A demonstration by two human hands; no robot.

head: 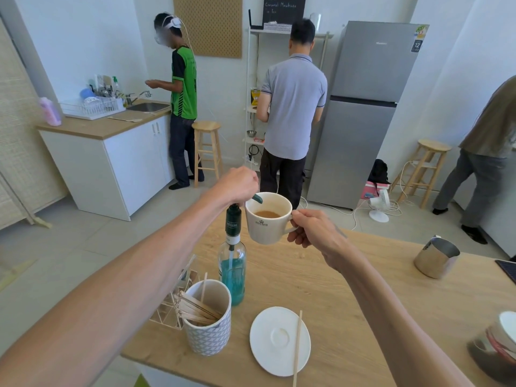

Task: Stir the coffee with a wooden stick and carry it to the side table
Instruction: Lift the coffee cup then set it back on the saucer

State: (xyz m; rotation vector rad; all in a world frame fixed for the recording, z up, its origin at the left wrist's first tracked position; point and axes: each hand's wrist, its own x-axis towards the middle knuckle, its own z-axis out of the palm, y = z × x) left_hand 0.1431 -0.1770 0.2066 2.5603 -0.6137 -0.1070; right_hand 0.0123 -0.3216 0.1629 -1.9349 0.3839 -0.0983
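Right hand (312, 230): fingers curled and pinched on the handle of the coffee cup (268, 217), which is held clear of the bench, above its far edge. Light brown coffee (267, 214) sits low in the cup.

Left hand (237, 185): fingers closed in a fist over the pump head of the syrup bottle (232, 263), pressing down. The dark spout (257, 198) reaches over the cup rim. The bottle stands on the bench near the far-left edge and holds blue liquid.

Nearer, toward the front edge, a white saucer (279, 340) lies bare, with one wooden stick (297, 347) resting across its right side and overhanging the front. A patterned holder (208, 317) just left of the saucer contains more sticks. A steel jug (436, 256) stands well apart at the right.

Judgement: the step in hand appears to be dosing syrup; stirring is not yet begun. The next move calls for the left hand to release the pump, the cup to be set down or steadied, and the stick on the saucer to be taken up by one end. The side table cannot be identified in this view.
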